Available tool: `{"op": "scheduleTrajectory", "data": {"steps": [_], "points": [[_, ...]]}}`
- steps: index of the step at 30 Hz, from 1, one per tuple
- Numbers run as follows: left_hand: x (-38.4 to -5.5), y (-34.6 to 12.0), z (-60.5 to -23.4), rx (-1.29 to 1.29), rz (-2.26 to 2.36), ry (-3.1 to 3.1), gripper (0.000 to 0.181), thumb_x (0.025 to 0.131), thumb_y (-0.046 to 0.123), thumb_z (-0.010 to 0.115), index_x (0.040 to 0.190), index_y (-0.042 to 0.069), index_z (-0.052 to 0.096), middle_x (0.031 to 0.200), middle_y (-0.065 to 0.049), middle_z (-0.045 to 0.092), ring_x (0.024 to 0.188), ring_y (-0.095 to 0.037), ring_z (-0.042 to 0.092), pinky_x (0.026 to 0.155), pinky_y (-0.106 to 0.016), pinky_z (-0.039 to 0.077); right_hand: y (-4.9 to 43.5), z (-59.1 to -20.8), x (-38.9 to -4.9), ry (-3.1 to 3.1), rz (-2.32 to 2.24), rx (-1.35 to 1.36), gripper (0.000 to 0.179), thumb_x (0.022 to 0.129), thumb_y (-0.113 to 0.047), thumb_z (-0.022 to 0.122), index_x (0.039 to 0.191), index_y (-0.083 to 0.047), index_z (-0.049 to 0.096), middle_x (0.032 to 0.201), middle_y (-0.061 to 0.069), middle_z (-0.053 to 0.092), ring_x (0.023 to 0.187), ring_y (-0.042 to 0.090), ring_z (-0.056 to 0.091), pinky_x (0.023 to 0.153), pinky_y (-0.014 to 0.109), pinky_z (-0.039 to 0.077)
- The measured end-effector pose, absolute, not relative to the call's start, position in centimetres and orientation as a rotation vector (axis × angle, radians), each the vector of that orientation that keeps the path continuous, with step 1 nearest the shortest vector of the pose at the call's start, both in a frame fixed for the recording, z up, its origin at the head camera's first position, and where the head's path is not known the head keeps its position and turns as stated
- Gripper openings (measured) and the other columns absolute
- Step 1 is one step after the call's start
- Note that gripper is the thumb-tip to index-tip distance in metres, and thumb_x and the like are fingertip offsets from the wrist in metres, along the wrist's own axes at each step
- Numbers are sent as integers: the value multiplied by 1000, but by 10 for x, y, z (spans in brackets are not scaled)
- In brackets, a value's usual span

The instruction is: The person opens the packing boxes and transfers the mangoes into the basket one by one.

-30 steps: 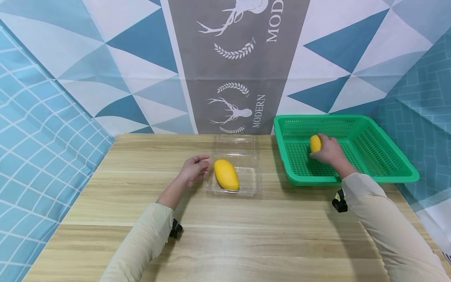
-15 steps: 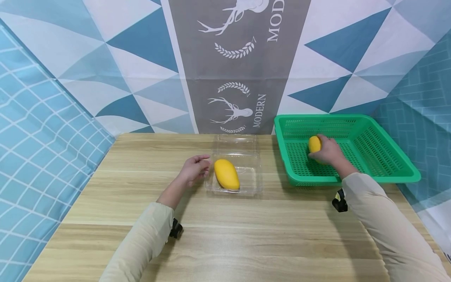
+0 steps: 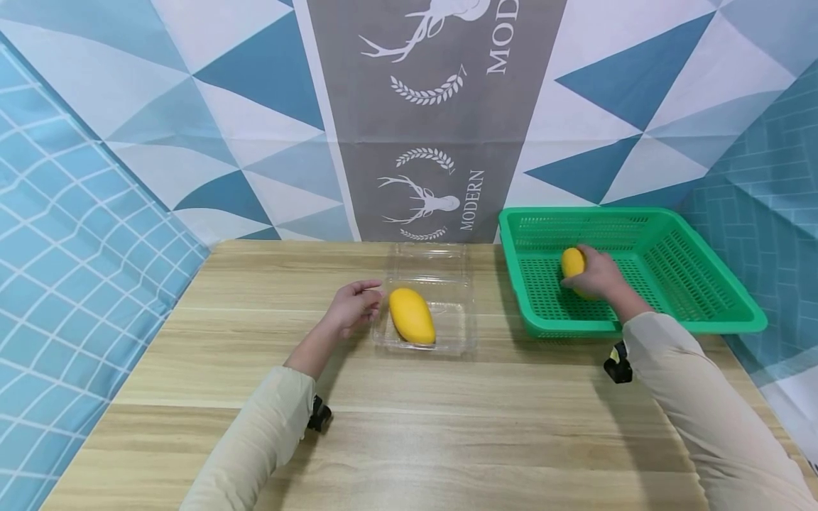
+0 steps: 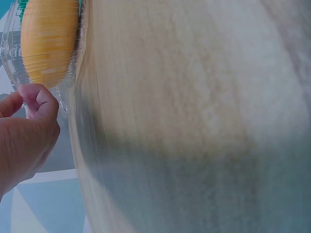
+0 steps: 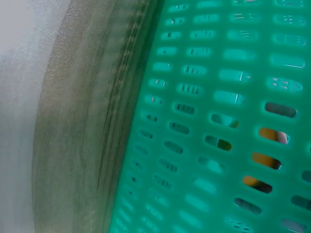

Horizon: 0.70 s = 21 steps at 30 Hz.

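Inside the green basket [image 3: 677, 298], near its left side, my right hand [image 3: 601, 275] grips a yellow mango [image 3: 572, 262]. The basket's perforated wall [image 5: 194, 116] fills much of the right wrist view, and bits of yellow show through its slots. My left hand [image 3: 350, 305] pinches the left edge of a clear plastic box [image 3: 455, 326], fingers [image 4: 36, 94] curled right at the rim. A larger yellow mango [image 3: 412, 316] lies in the box's left half, tilted. The box's lid [image 3: 428, 261] stands folded back towards the wall.
The wooden table [image 3: 409, 426] reaches forward to a patterned wall covering [image 3: 422, 128]. The basket stands at the back right, beside a blue tiled cloth [image 3: 754, 213]. A blue grid cloth [image 3: 70, 270] lines the left side.
The right hand and the mango it holds have sunk very slightly within the basket. My left hand, the box and its mango stay where they were.
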<state>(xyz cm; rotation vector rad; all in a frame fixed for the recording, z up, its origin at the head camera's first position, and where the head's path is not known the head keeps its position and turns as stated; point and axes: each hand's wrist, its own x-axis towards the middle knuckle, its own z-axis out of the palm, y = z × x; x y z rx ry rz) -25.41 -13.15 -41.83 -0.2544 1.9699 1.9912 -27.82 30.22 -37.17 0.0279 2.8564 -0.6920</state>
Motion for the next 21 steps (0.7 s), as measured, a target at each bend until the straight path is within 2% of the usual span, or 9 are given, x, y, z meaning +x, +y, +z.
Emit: {"op": "scheduleTrajectory", "data": {"steps": [11, 18, 21], "points": [[-254, -131, -418, -247, 2009, 1955, 43, 95, 5, 50, 136, 0, 41, 113, -14, 58, 63, -8, 51, 55, -18, 46, 304, -373, -281, 2822, -700, -10, 85, 86, -20, 62, 146, 9, 9, 130, 39, 31, 108, 50, 42, 80, 56, 45], [-255, -131, -418, -256, 2005, 1947, 43, 94, 5, 50, 136, 1, 41, 101, -7, 58, 63, -8, 51, 55, -17, 45, 306, -374, -283, 2805, -713, -13, 86, 86, -21, 62, 146, 9, 8, 131, 39, 30, 109, 51, 41, 81, 56, 45], [-255, -131, -418, -251, 2000, 1946, 43, 95, 5, 50, 136, 1, 41, 103, -7, 58, 64, -8, 51, 55, -17, 45, 307, -375, -284, 2804, -704, -9, 86, 86, -22, 62, 146, 9, 8, 131, 39, 30, 109, 51, 41, 81, 57, 44]]}}
